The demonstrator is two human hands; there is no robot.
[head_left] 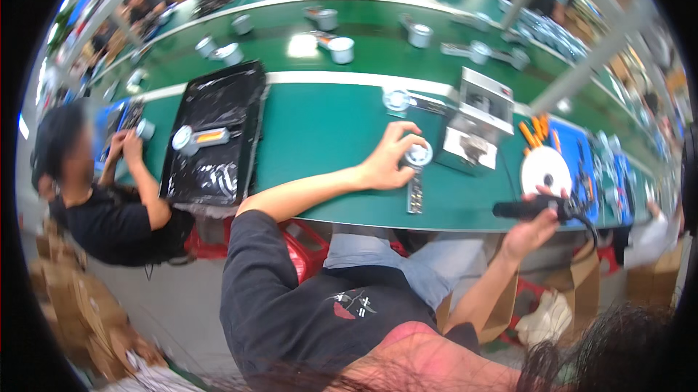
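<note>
My left hand (389, 163) is closed around the round end of a pale grey-blue housing with a handle (415, 194), which lies on the green table. The handle points toward me and seems to show small parts along it. In my right hand (536, 230) is a black electric screwdriver (525, 209), held level over the table's front edge, with a dark cable running from its right end. Just behind it lies a white disc (547, 176). Farther back, beyond my left hand, rests a similar round-headed housing (397, 100).
To the left stands a black tray (211, 101) with one housing (200, 138) in it. A clear-topped box machine (476, 119) is behind my hands. Orange-handled tools (534, 130) and a blue bin (574, 156) are at right. A co-worker (94, 188) sits left; more housings (342, 50) dot the green belt.
</note>
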